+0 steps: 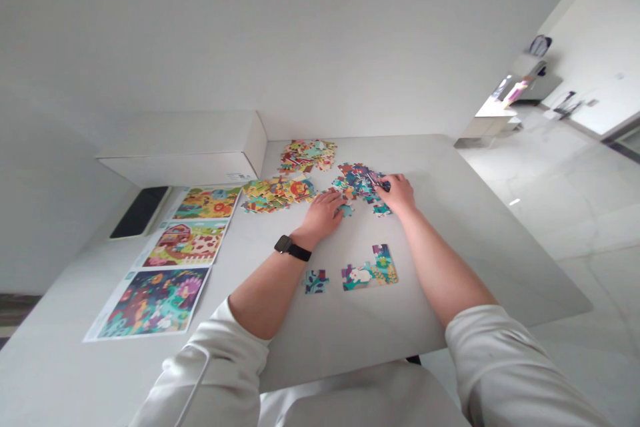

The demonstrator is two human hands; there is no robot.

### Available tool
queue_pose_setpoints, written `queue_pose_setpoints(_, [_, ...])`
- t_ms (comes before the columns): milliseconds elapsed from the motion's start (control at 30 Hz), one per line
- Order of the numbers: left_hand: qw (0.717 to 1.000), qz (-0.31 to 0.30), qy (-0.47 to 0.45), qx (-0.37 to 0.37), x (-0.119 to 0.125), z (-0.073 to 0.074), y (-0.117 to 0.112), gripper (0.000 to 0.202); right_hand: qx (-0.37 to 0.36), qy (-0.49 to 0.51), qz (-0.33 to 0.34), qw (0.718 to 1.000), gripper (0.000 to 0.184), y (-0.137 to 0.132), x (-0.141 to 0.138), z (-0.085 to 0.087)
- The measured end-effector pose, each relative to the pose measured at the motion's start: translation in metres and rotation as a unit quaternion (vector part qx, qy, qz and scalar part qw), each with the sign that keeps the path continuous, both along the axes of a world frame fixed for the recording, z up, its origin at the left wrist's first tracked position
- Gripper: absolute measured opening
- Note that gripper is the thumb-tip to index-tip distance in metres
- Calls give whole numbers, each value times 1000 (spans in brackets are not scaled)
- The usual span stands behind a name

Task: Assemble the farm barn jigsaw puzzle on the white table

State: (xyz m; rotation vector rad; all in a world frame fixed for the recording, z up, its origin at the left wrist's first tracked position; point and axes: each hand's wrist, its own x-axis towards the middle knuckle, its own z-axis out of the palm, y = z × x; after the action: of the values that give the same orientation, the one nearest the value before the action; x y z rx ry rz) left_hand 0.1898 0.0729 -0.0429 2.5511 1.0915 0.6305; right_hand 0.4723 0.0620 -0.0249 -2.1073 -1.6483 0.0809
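Observation:
My right hand (400, 194) is at the right edge of a pile of blue and purple puzzle pieces (359, 179), with a dark puzzle piece (384, 185) between thumb and fingers. Resting low on the table, my left hand (324, 215) has its fingers stretched toward the same pile, beside a teal piece (346, 211). A black watch is on that wrist. Nearer to me lies a joined corner section (370, 273) with a white rabbit and plants. To its left is a small teal-and-purple section (316, 281), apart from it.
Beyond my left hand are a yellow-green piece pile (275, 194) and a red-yellow pile (307, 155). Three printed pictures (155, 303) lie in a column at left, near a dark-screened phone (141, 212). A white box (185, 147) stands against the wall.

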Motion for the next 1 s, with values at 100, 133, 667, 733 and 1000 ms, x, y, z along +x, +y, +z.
queue_pose_setpoints(100, [1000,-4,1,5,0,0,1,39,7,9,11,1000,23,1,3,0])
queue_pose_setpoints(133, [1000,-4,2,7,0,0,1,39,10,9,16,1000,23,1,3,-1])
queue_pose_setpoints(667, [1000,3,15,24,0,0,-1,39,63,26,-1,998,18,12,12,-11])
queue_pose_setpoints(733, [1000,1,17,25,-1,0,-1,39,75,46,-3,996,18,13,16,-11])
queue_pose_setpoints(1000, [999,5,30,24,-1,0,0,39,103,132,16,986,11,10,16,-7])
